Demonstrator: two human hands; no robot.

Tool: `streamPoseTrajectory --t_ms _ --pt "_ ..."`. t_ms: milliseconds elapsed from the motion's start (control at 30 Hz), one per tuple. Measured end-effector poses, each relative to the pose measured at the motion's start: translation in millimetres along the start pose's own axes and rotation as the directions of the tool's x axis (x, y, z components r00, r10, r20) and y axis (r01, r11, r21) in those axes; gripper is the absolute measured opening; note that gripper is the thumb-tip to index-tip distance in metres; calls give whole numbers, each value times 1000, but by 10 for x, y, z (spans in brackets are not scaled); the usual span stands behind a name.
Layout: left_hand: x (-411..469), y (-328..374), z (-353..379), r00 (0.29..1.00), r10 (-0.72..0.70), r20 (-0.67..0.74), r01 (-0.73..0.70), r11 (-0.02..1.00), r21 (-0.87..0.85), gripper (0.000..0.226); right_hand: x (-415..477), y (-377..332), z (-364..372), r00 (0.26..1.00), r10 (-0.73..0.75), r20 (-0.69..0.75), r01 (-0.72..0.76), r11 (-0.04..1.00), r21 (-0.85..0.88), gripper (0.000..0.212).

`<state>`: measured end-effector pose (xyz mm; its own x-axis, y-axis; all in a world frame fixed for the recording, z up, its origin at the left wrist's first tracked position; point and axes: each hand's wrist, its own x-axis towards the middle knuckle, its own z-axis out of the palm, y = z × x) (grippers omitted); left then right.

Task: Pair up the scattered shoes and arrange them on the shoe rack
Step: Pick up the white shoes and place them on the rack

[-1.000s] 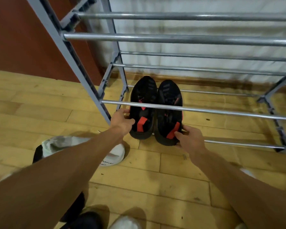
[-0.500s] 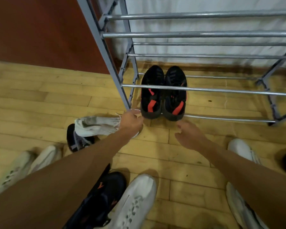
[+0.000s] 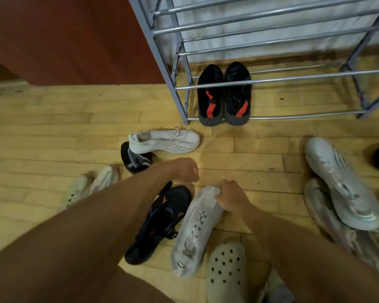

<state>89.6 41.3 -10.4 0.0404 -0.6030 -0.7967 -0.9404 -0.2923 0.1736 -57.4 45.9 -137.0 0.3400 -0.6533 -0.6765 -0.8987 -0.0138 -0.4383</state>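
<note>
Both arms stretched forward. Left hand (image 3: 184,170) curled, empty. Right hand (image 3: 230,197) palm-down, gripping grey shoe (image 3: 195,228).

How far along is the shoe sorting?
Done: one black-and-red pair sits on the bottom tier of the shoe rack. In hand: the right hand grips a pale grey sneaker; the left hand holds nothing. Left: the white knit sneaker, black sneaker, perforated clog and others lie on the floor.
</note>
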Motion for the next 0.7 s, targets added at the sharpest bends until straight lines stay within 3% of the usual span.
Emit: streamPoseTrajectory --t_ms 67,233,367,467,600,700 --pt "12 8 230 998 -4 60 4 1000 4 16 -18 32 124 997 27 -77 -24 999 49 36" --pt "-46 -20 278 999 -12 42 9 997 75 50 -27 119 -42 994 85 -73 -67 973 222 23" --pt "-126 56 74 998 -1 -62 -1 1000 -21 50 -188 170 -371 977 51 -207 23 941 337 19" --pt "-188 160 10 993 23 -118 -19 999 35 53 -330 167 -722 947 -7 -321 131 921 366 16" --pt "-268 276 21 983 77 -164 -65 995 76 69 -583 133 -1128 885 -101 -454 275 900 337 18" --pt "-288 414 -63 971 83 -222 -81 997 16 79 -767 164 -1345 858 -79 -507 321 853 411 21"
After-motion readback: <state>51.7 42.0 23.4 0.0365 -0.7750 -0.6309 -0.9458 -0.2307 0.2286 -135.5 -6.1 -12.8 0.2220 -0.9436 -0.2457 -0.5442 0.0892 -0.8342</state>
